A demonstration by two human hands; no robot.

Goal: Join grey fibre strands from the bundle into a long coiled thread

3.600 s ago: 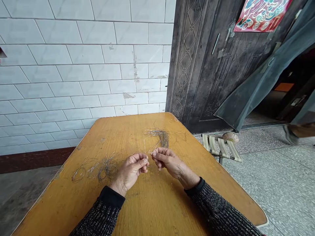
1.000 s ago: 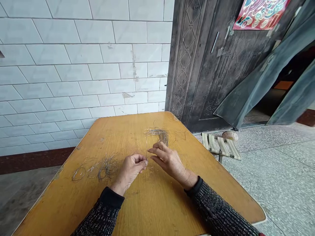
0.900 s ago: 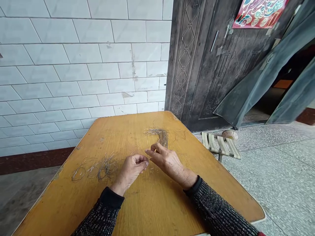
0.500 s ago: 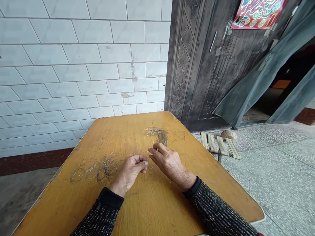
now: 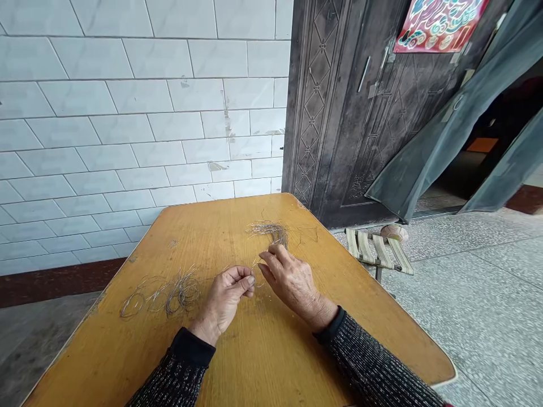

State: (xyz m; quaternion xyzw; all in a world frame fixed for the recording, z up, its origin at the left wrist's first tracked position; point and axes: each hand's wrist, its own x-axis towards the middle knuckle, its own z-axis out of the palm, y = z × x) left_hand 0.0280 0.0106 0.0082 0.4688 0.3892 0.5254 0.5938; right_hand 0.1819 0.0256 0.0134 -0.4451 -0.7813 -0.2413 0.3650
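My left hand (image 5: 231, 297) is closed, its thumb and forefinger pinching a thin wire (image 5: 255, 263) above the middle of the table. Just right of it is my right hand (image 5: 292, 282), palm down, with thumb and forefinger a little apart beside the wire's free end. A small curve of the wire shows between the two hands. Loose coils of thin wire (image 5: 182, 294) lie on the tabletop to the left of my left hand. Beyond my right hand rests a bent bundle of thin wires (image 5: 271, 229), its near end partly hidden behind the fingers.
The wooden table (image 5: 263, 356) has rounded corners and stands close to a white tiled wall (image 5: 139, 130). A dark carved door (image 5: 331, 130) is behind its right side. On the floor to the right stands a low strap stool (image 5: 377, 249), near a grey curtain (image 5: 424, 169).
My right thumb and forefinger have shifted slightly right, away from my left fingertips, and more of the wire's curve shows between the hands. My left hand keeps its pinch.
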